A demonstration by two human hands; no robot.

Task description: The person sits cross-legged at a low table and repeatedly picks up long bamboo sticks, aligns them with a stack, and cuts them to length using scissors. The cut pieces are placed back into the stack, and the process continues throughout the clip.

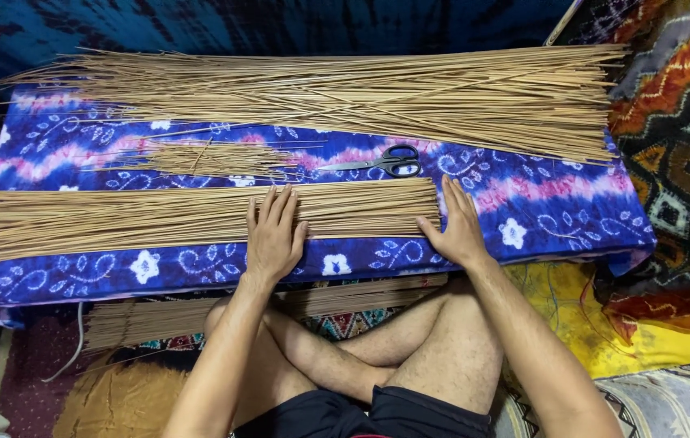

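My left hand (272, 235) lies flat, fingers spread, on top of a neat row of thin tan sticks (158, 215) laid side by side on a blue and pink flowered cloth (539, 207). At the row's right end, my right hand (458, 223) presses its open palm against the stick tips. Neither hand grips anything. Just beyond the row lie black-handled scissors (385, 162).
A large loose heap of long sticks (345, 93) covers the far side of the cloth. A small pile of short offcuts (207, 158) lies left of the scissors. More sticks (223, 312) rest below the cloth's near edge, by my crossed legs. Patterned fabrics surround the work surface.
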